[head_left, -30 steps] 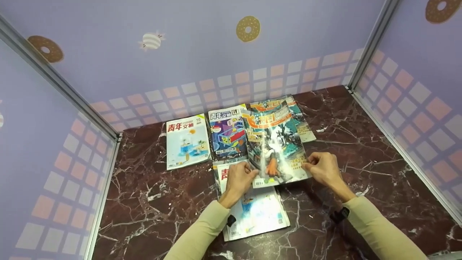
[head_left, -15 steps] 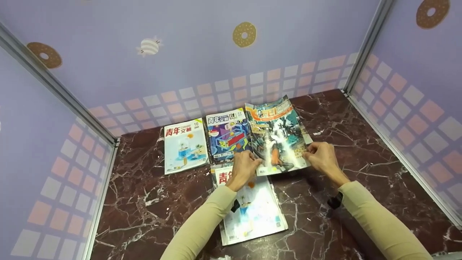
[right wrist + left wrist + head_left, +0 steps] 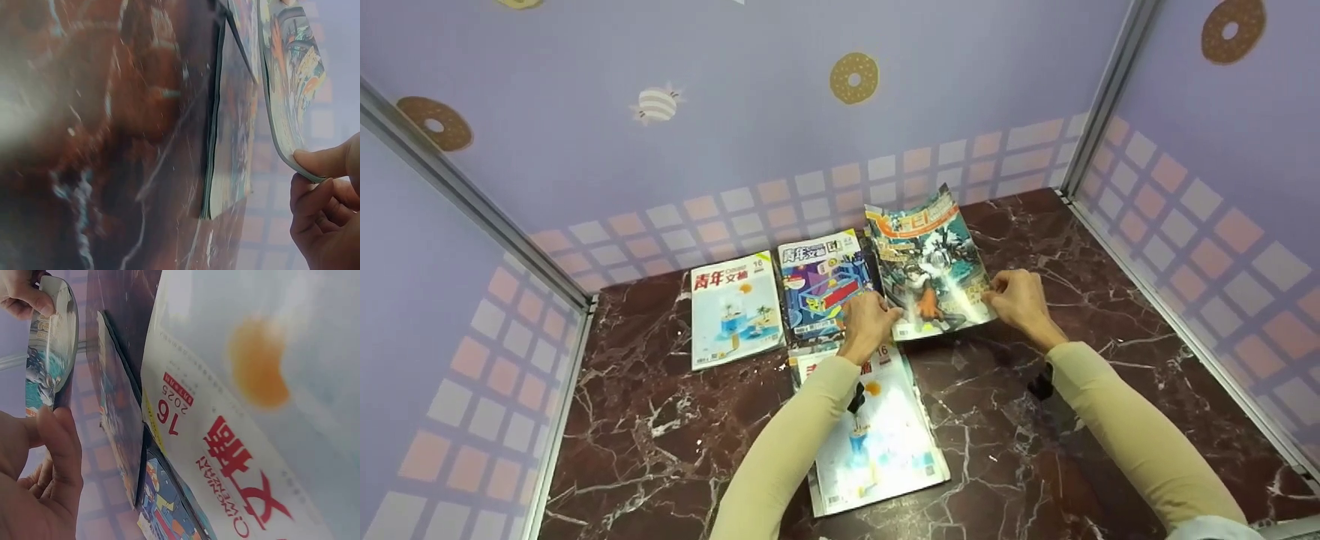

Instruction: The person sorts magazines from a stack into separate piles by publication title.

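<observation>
Both hands hold a teal magazine with an orange title point(image 3: 934, 259) by its near corners. My left hand point(image 3: 867, 322) pinches the left corner, my right hand point(image 3: 1020, 301) the right one between thumb and fingers. Its far edge curls upward. In the right wrist view the held magazine point(image 3: 284, 84) bends at the pinched corner, apart from another magazine point(image 3: 233, 135) lying flat on the table. From above, that lower magazine is almost wholly covered. Left of the hands lies a purple magazine point(image 3: 825, 281). Below my left hand is a white magazine with red lettering point(image 3: 877, 442), atop others.
Another white magazine with a beach picture point(image 3: 737, 315) lies at the far left of the row. The dark red marbled table point(image 3: 997, 465) is bounded by lilac walls at the back point(image 3: 750, 135) and both sides, with grey metal corner posts point(image 3: 1099, 97).
Both hands have carried the teal magazine away from the body, toward the back wall, over the similar one beneath it. Its far edge has curled up more. The head view has shifted slightly.
</observation>
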The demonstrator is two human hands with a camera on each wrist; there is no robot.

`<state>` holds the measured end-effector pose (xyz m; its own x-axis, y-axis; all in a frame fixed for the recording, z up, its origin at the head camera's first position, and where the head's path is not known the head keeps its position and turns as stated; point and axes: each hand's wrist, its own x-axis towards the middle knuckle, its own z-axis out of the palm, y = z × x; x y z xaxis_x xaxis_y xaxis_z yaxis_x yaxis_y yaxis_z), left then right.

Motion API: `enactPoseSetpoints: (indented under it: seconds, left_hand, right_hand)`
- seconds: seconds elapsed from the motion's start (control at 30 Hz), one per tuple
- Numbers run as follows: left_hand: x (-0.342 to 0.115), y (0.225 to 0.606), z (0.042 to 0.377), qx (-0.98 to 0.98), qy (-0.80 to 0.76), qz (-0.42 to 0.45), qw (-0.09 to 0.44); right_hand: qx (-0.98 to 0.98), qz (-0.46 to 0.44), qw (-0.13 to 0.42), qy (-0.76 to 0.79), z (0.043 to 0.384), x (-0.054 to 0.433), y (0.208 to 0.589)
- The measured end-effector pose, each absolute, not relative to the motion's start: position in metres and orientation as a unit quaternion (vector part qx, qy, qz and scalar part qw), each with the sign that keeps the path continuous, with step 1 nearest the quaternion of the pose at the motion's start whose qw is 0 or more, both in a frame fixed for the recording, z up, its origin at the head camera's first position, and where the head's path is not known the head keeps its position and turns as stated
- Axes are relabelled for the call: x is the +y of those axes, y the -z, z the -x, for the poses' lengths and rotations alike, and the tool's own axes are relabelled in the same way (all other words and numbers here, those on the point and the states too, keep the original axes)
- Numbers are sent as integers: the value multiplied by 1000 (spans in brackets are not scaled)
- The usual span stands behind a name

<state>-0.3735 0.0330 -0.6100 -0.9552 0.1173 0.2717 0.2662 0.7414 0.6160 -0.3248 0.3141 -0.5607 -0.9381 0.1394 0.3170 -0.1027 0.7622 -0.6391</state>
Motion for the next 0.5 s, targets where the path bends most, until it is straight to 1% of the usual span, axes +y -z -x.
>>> enactPoseSetpoints:
  seconds: [0.07, 0.2, 0.27, 0.43, 0.47, 0.5]
  left_hand:
    - [37, 591, 370, -923, 365, 95, 75]
    - [44, 570, 367, -916, 393, 71, 33]
    - [46, 565, 369, -922, 383, 56, 29]
    - [49, 569, 382, -914, 403, 40, 0]
    - [50, 584, 392, -911, 410, 42, 2]
    - [51, 591, 399, -908, 417, 39, -10]
  right_hand:
    - [-923, 11, 177, -342, 331, 318, 560]
    - [-925, 10, 173, -338, 342, 323, 559]
    - [-926, 9, 170, -338, 347, 324, 558]
    - [-929, 9, 167, -331, 361, 325, 561]
    - [-930, 8, 168, -328, 363, 326, 562]
    - [-930, 8, 169, -326, 366, 326, 564]
